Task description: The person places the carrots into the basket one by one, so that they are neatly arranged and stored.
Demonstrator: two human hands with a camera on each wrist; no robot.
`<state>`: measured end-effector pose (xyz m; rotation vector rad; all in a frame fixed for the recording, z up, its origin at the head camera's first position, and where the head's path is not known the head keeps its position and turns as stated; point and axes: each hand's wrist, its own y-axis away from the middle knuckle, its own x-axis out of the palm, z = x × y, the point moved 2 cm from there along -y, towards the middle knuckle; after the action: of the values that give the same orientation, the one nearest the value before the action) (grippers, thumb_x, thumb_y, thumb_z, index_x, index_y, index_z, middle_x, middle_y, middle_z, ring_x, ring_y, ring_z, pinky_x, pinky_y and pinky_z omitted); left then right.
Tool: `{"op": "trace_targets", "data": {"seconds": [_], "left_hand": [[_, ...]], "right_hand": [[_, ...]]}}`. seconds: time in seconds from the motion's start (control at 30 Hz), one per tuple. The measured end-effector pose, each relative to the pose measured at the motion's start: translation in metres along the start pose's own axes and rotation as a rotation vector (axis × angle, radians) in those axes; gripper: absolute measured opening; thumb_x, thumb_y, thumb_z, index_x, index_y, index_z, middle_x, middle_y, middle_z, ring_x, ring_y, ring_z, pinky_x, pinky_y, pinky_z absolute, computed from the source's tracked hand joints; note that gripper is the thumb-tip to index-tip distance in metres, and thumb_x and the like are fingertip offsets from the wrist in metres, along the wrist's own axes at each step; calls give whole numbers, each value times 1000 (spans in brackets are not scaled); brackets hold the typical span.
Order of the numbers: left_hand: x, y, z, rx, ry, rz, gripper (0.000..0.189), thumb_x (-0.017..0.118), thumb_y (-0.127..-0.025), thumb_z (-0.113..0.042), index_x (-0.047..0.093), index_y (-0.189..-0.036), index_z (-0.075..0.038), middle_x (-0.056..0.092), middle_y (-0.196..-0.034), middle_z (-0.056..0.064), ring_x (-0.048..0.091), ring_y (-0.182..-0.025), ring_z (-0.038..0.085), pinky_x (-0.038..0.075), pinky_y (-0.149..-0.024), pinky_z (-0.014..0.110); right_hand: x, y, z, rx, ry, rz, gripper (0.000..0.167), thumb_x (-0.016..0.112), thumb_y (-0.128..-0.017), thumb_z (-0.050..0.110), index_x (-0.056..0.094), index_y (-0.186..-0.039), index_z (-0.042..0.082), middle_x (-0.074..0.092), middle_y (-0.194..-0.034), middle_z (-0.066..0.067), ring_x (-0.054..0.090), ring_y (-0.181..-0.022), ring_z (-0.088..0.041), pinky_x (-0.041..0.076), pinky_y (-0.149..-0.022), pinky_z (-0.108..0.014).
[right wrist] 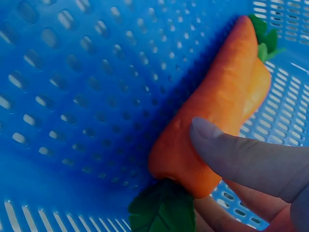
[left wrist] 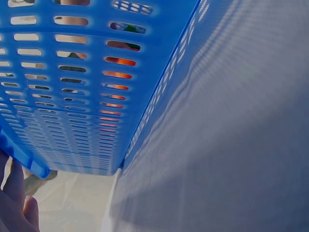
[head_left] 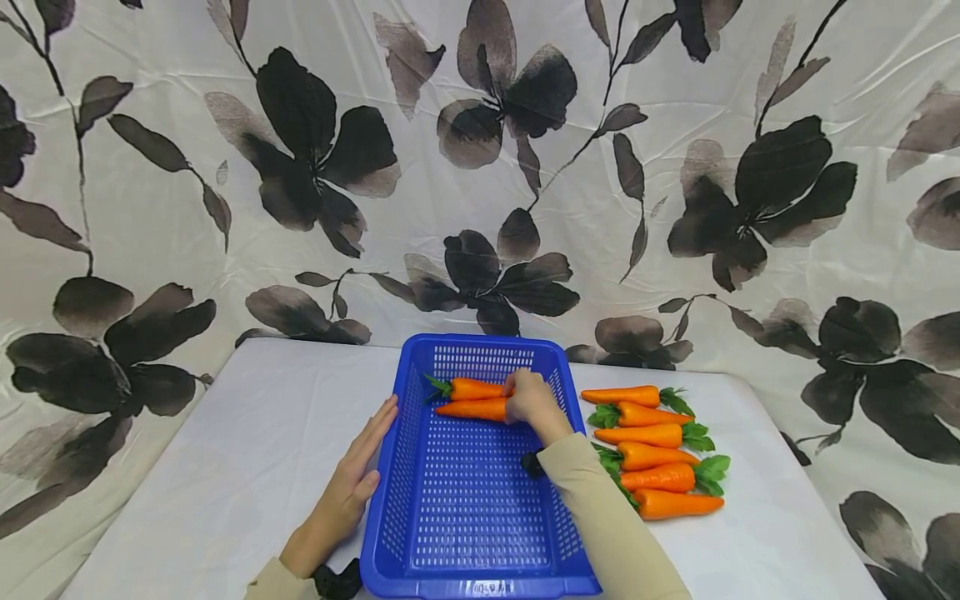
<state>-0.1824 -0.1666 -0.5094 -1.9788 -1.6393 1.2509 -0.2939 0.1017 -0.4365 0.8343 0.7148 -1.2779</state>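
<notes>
The right hand (head_left: 531, 398) holds one carrot (head_left: 472, 409) in the blue basket (head_left: 472, 500) beside another carrot (head_left: 476, 388), the left hand (head_left: 348, 479) touches the basket's side with straight fingers, and six carrots (head_left: 658, 477) are left on the table (head_left: 187, 500).

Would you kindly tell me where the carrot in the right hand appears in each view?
Head: the carrot lies in the upper half of the blue basket, its right end in the right hand.
Left wrist: orange patches show through the basket, upper left; which carrot is unclear.
Right wrist: right of centre, leaves toward the bottom edge.
Shared landmark: the blue basket.
</notes>
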Motion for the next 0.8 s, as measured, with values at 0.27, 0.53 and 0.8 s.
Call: {"op": "trace_targets", "data": {"seconds": [0.27,0.53,0.8], "left_hand": [[1,2,-1,2,8,-5,64,31,-105,-38,28,-153,4,23,-160,23,17,-149,38,8,-120,27],[1,1,-2,2,18,-7,64,31,-105,-38,28,-153,4,23,-160,24,17,-149,39,8,-120,27],[1,1,-2,-15,11,-1,64,31,-105,-38,27,-154,2,22,-161,22,17,-149,38,7,-120,26]], "right_hand": [[1,2,3,3,-4,19,33,83,-67,-7,71,-97,2,65,-96,-13,57,-83,-28,53,-83,-43],[1,1,5,16,-15,28,31,82,-69,-7,71,-96,2,64,-98,-14,56,-85,-30,52,-84,-43],[4,-1,5,-5,-13,23,32,83,-67,-7,72,-96,3,63,-98,-14,56,-84,-28,53,-82,-41]]}}
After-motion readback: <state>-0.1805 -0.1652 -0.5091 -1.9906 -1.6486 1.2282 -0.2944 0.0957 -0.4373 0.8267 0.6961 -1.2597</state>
